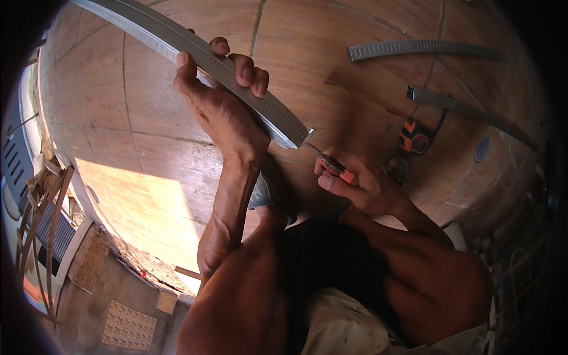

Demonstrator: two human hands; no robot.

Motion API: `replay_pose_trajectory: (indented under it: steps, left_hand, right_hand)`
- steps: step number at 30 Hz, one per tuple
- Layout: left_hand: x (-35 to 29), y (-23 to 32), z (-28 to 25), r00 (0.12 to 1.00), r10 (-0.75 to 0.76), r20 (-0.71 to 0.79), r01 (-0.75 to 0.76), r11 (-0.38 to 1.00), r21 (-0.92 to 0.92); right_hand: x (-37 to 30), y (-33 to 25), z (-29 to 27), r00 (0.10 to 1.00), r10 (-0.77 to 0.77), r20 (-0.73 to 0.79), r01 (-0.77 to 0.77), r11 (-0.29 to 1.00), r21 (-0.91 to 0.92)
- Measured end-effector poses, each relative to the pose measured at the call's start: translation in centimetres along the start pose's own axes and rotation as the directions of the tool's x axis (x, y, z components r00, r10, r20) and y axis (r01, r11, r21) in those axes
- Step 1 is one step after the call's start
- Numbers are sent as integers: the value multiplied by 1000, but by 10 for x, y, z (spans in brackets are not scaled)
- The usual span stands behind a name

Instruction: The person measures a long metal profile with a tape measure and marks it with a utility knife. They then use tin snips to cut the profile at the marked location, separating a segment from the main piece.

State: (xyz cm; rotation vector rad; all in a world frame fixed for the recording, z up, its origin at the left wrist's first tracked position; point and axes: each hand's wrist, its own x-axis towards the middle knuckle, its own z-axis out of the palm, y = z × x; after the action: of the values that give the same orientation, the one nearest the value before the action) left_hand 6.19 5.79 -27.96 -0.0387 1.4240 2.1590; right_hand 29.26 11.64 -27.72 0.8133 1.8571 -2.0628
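Observation:
A long grey metal channel (275, 117) with slotted edges runs from the upper left toward the middle of the head view. My left hand (220, 112) is closed around it, thumb on the near side and fingers over the far side. A small bent piece of metal sticks out at its near end. Closed around the orange-red handles of dark-jawed snips (332, 163), my right hand (373, 184) is just right of that end. The snips' tip is close to the channel's corner; whether it touches I cannot tell.
An orange and black tape measure (416, 137) lies on the tiled floor (313, 41) with its blade partly out. Two curved grey channel pieces, one farther (423, 48) and one nearer (467, 110), lie at the right. Wooden sticks (56, 231) stand at the left edge.

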Motion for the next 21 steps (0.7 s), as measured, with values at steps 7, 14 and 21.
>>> replay_pose_trajectory:
  steps: [7, 14, 21]
  left_hand:
    - [0, 0, -1, 961, 156, -227, -132, 984, 120]
    - [-6, -3, 8, 949, 202, -242, -138, 957, 255]
    - [-10, -3, 15, 937, 174, -302, -90, 958, 272]
  right_hand:
    - [1, -7, -1, 998, 23, -59, -22, 1000, 12]
    - [6, -18, -4, 991, -6, -134, 3, 1000, -21]
    - [7, -18, -6, 986, 50, -159, -60, 996, -61]
